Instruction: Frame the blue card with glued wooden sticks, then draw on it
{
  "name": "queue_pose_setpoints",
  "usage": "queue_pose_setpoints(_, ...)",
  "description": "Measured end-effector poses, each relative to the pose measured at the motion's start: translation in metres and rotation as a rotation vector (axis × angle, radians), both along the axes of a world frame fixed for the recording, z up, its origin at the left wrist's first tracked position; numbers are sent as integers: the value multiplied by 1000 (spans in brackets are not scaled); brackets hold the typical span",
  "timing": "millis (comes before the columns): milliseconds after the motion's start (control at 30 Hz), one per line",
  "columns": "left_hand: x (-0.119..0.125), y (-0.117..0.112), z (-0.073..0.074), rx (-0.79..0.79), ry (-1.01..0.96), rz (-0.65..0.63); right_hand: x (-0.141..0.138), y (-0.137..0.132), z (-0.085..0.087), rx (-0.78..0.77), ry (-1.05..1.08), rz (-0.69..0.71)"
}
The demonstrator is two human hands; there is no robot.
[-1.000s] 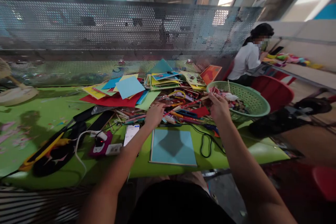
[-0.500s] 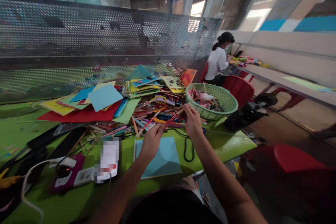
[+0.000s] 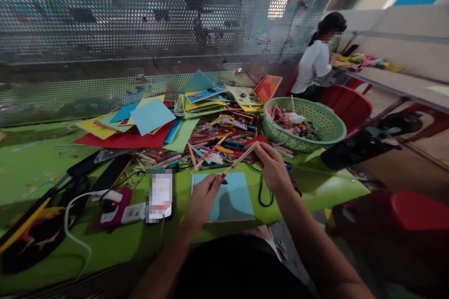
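Both hands are closed on a thin pale stick [image 3: 241, 158] with red markings, held at a slant above the table. My left hand [image 3: 204, 197] pinches its lower, red end. My right hand [image 3: 272, 168] grips the upper end. Whether it is one stick or two laid together, I cannot tell. Below the hands lies a light-blue square card [image 3: 234, 201], partly shaded. Just beyond them spreads a heap of coloured pencils and sticks [image 3: 210, 152].
A green plastic basket [image 3: 301, 139] of small items stands right of the heap. Coloured paper sheets [image 3: 152, 117] lie at back left. A phone [image 3: 160, 198] and a power strip [image 3: 115, 210] sit to the left. A perforated metal screen [image 3: 140, 32] borders the table; a person [image 3: 315, 63] sits beyond.
The view has tilted down and turned left, so the table things appear further right. Both hands still hold the stick, whose paler stretch now shows more between them.
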State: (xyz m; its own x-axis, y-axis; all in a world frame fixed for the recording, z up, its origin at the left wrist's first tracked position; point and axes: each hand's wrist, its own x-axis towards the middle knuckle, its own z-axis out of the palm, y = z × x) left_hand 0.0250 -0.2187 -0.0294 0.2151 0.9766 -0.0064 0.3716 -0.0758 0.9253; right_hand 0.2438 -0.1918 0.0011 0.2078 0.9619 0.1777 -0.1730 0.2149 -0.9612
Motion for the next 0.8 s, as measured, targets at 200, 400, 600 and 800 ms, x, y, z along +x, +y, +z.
queue_pose_setpoints(200,-49,-48,0,-49,133,-97,19,-1,0,-12,76,-87)
queue_pose_setpoints(400,-141,-126,-22,83,616,-410,55,2,-4,140,163,-339)
queue_pose_setpoints(600,-162,-148,13,486,817,-351,53,-4,-10,175,181,-368)
queue_pose_setpoints(800,-85,-85,33,453,515,-152,9,-19,-9,93,116,-209)
